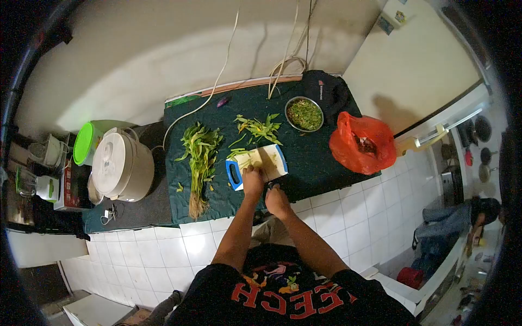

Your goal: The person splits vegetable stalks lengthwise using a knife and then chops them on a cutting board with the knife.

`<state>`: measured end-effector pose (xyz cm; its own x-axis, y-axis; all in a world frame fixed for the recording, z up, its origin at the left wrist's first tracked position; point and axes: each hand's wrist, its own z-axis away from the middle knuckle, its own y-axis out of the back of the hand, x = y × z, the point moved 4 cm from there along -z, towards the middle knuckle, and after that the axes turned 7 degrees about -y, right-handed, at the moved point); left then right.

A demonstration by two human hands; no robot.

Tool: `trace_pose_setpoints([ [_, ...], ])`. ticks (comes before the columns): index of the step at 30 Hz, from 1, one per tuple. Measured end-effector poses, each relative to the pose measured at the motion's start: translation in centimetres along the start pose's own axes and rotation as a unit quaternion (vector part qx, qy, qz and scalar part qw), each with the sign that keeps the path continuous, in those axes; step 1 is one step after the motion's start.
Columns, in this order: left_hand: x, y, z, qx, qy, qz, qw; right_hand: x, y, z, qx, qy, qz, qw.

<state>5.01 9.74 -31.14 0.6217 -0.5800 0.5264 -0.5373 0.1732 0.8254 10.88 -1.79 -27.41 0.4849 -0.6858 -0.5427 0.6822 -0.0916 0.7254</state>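
Room for passage is offered on the counter (314, 165) between the cutting board (275, 164) and the red bag (347, 154). Leftward passage is obstructed by the rooted greens (202, 157); farther back, by loose leaves (262, 129) and the bowl (286, 116).

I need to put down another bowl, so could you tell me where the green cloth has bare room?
A bare patch of cloth lies between the cutting board and the red bag, below the metal bowl. Around the board it is crowded: loose leaves just above it, left hand and right hand at its lower side.
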Motion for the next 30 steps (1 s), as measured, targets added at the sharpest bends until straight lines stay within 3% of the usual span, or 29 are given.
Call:
trace_pose_setpoints([
  [9, 1.0, 1.4, 1.3, 0.003, -0.022, -0.028, 0.999, 0.6, -0.6, 1.1, 0.006, -0.061, 0.022, 0.998],
  [11, 1.2, 2.0, 2.4, -0.024, -0.072, -0.057, 0.995, -1.0, 0.9, 1.5, 0.014, -0.001, 0.027, 1.0],
  [15, 1.7, 3.2, 3.9, -0.01, -0.078, -0.091, 0.993, 0.4, -0.9, 1.4, 0.05, 0.04, 0.051, 0.997],
  [18, 1.9, 3.8, 4.6, 0.057, -0.088, -0.12, 0.987, 1.7, -2.2, 1.8, 0.053, -0.03, 0.05, 0.997],
  [23, 1.3, 4.3, 4.0, -0.033, -0.036, -0.065, 0.997, 0.9, -1.8, 0.4, 0.094, 0.063, 0.028, 0.993],
  [30, 0.3, 3.6, 3.8, -0.044, -0.029, -0.022, 0.998, 0.9, -1.7, 1.0, 0.054, 0.0, 0.039, 0.998],
])
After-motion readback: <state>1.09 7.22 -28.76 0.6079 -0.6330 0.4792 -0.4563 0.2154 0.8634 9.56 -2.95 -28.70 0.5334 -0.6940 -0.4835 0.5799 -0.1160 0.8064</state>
